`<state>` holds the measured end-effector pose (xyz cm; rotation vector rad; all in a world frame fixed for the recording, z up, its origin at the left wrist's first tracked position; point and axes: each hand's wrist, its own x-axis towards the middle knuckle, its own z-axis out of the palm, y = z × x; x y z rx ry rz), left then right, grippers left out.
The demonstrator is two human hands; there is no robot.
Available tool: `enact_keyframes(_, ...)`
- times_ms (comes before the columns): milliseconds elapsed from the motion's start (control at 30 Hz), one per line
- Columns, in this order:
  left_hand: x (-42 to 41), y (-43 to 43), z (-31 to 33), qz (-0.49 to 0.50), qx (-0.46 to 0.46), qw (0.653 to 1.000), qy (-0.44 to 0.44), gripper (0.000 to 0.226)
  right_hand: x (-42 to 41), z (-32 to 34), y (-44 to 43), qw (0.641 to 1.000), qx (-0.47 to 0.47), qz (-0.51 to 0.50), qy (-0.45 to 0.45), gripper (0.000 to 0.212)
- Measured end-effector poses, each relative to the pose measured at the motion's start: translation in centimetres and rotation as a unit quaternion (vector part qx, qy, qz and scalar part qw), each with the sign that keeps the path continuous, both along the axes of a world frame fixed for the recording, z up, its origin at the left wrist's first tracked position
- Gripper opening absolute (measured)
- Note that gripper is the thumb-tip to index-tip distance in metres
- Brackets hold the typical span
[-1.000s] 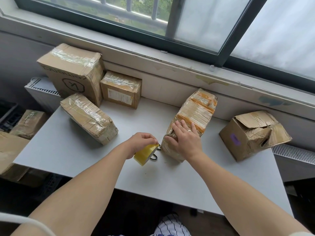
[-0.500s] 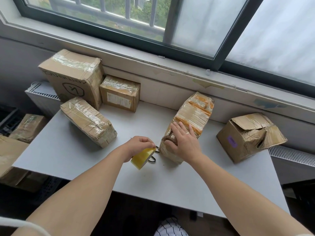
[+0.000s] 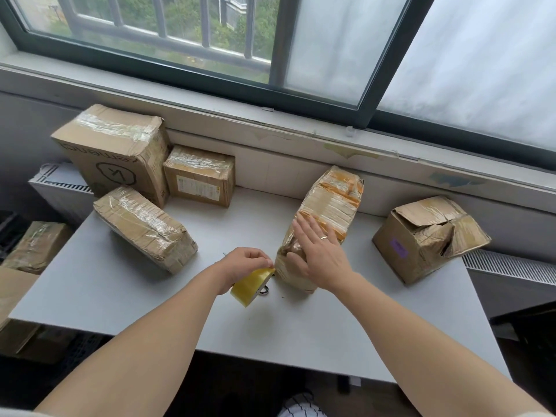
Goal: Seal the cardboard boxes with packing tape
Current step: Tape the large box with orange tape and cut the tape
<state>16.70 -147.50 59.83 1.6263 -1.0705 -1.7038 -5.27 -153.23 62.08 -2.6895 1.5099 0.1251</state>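
A long cardboard box (image 3: pixel 331 203), heavily wrapped in clear and orange tape, lies on the grey table (image 3: pixel 105 284) with one end towards me. My right hand (image 3: pixel 319 255) lies flat on its near end, fingers straight and spread. My left hand (image 3: pixel 246 264) grips a yellow roll of packing tape (image 3: pixel 251 285) just left of that end, its fingers curled over the top of the roll at the box's corner.
Three taped boxes (image 3: pixel 144 227) (image 3: pixel 117 152) (image 3: pixel 200 176) crowd the table's back left. A crumpled box (image 3: pixel 421 239) with a purple label sits at the right. A small dark ring (image 3: pixel 264 291) lies by the roll. More boxes (image 3: pixel 36 245) sit on the floor at the left.
My right hand has straightened from a curved hold and slid a little up the box's top. My left hand keeps the roll at the box's near corner. My head has tilted up slightly.
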Motion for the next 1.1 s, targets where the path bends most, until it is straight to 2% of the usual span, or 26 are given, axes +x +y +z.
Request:
enact_keyframes(33,0.1,0.0,0.0,-0.002,0.000,1.000,-0.004,0.010,-0.3,0.2,-0.3,0.999,-0.007,-0.039,-0.008,0.081)
enact_keyframes(100,0.4,-0.2,0.1,0.001,0.002,1.000,-0.011,0.010,-0.9,0.5,-1.2,0.995,0.035,-0.095,0.006,0.091)
enact_keyframes(167,0.5,-0.3,0.2,0.003,0.002,1.000,-0.017,0.010,-1.3,0.6,-1.7,0.992,0.089,-0.086,0.031,0.097)
enact_keyframes(267,0.6,-0.5,0.4,0.001,0.000,1.000,-0.023,0.011,-1.4,1.4,-1.9,0.992,0.105,-0.072,0.024,0.098)
enact_keyframes(367,0.8,-0.5,0.9,0.001,-0.009,1.000,-0.026,0.010,-2.0,1.9,-1.9,0.984,0.064,-0.160,-0.034,0.086)
enact_keyframes(433,1.2,-0.6,1.5,0.008,-0.015,1.000,-0.024,0.010,-3.1,2.1,-2.1,0.950,0.106,-0.275,-0.106,0.084)
enact_keyframes(467,1.5,-0.6,1.7,0.014,-0.018,0.999,-0.023,0.010,-3.8,1.9,-2.2,0.935,0.135,-0.301,-0.135,0.085)
enact_keyframes(533,2.0,-0.7,2.3,0.022,-0.022,0.999,-0.026,0.010,-4.8,2.0,-2.6,0.951,0.129,-0.249,-0.133,0.080)
enact_keyframes(633,3.0,-0.7,3.2,0.020,-0.021,0.999,-0.034,0.010,-5.3,3.0,-4.9,0.984,0.103,-0.130,-0.070,0.060)
enact_keyframes(667,3.3,-0.7,3.5,0.019,-0.020,0.999,-0.034,0.010,-5.4,3.7,-5.8,0.988,0.109,-0.107,-0.035,0.061)
enact_keyframes(767,4.5,-0.8,4.4,0.028,-0.020,0.999,-0.037,0.011,-5.7,6.1,-8.1,0.986,0.105,-0.061,0.112,0.088)
enact_keyframes(833,5.3,-1.0,4.7,0.040,-0.023,0.998,-0.041,0.011,-5.3,6.9,-9.0,0.976,0.058,-0.029,0.206,0.100)
enact_keyframes(900,5.7,-1.2,4.8,0.050,-0.025,0.998,-0.041,0.011,-4.5,7.1,-9.6,0.964,0.028,0.024,0.263,0.112)
enact_keyframes(1000,6.0,-1.7,4.8,0.053,-0.023,0.997,-0.056,0.010,-3.1,6.7,-11.0,0.948,0.041,0.112,0.296,0.136)
enact_keyframes(1100,5.4,-2.7,5.2,0.056,-0.025,0.996,-0.062,0.010,-1.6,5.9,-12.4,0.952,0.070,0.132,0.268,0.146)
